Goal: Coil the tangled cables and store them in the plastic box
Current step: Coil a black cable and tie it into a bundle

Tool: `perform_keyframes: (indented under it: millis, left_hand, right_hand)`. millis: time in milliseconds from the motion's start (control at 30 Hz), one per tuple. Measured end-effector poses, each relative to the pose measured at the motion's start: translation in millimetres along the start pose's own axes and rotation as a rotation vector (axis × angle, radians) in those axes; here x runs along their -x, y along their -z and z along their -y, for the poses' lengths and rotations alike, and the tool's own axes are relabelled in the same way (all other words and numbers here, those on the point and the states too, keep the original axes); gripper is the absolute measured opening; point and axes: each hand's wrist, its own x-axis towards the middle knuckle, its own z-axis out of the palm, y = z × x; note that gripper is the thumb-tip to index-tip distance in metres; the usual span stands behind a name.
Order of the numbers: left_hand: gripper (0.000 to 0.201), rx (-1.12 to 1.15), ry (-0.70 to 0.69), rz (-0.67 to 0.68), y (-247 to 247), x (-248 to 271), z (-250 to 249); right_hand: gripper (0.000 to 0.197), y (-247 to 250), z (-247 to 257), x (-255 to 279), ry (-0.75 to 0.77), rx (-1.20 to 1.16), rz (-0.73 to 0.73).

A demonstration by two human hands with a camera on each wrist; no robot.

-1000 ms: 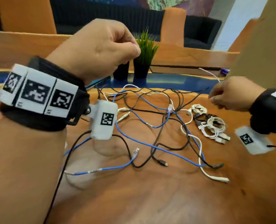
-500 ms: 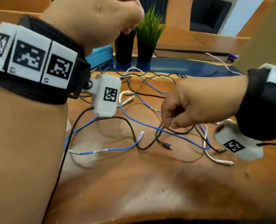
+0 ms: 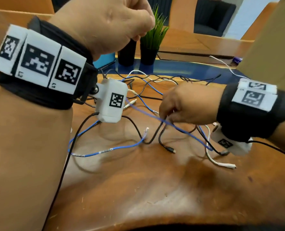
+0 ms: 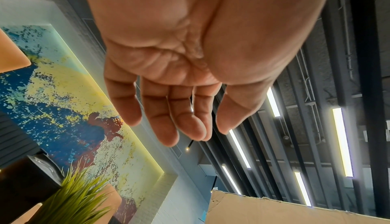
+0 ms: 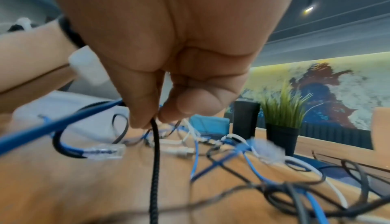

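A tangle of black, blue and white cables lies on the wooden table (image 3: 138, 189). My right hand (image 3: 165, 116) pinches a black braided cable (image 3: 156, 135) between thumb and forefinger and holds a loop of it just above the table; the pinch (image 5: 155, 122) shows close up in the right wrist view. The cable's plug end (image 3: 171, 149) rests on the wood. A blue network cable (image 3: 108, 150) crosses under that hand. A white cable (image 3: 218, 163) lies to the right. My left hand (image 3: 138, 35) is raised high over the far side, its fingers (image 4: 166, 127) loose, holding nothing that I can see.
Two black pots, one with a green plant (image 3: 152, 35), stand behind the tangle. A teal-blue box (image 3: 103, 60) sits behind my left wrist. A cardboard sheet (image 3: 268, 55) rises at the right. The table's front edge is near me.
My right hand moved left from the coiled white cables into the middle of the tangle and pinched the black cable, lifting a loop. My left hand rose higher.
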Motion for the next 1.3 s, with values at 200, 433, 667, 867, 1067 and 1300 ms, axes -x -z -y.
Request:
perform_keyframes:
  millis: [200, 433, 667, 867, 1067, 1300]
  left_hand:
    - [0.015, -0.077, 0.04, -0.003, -5.1, -0.3, -1.6]
    - [0.012, -0.169, 0.048, 0.238, -11.6, -0.7, -0.8]
    - [0.018, -0.077, 0.069, 0.034, 16.3, 2.5, 5.5]
    - [0.017, -0.008, 0.055, -0.115, 33.1, 7.5, 4.7]
    - [0.016, -0.024, 0.029, -0.096, 34.3, 7.6, 2.8]
    - [0.016, -0.016, 0.012, -0.095, 35.3, 7.2, 2.0]
  right_hand:
    - [0.011, 32.8, -16.5, 9.8, -0.102, -0.417, -0.276]
    - [0.014, 19.0, -18.5, 1.9, -0.106, -0.318, -0.134]
    - [0.019, 29.3, -22.3, -2.4, -0.185, -0.341, -0.323]
    - [0.013, 56.2, -27.8, -7.1, -0.212, -0.267, -0.291]
    - [0.009, 67.7, -22.9, -25.4, -0.195, -0.163, -0.128]
    - [0.037, 21.8, -21.0, -68.4, -0.123, 0.485, 0.241]
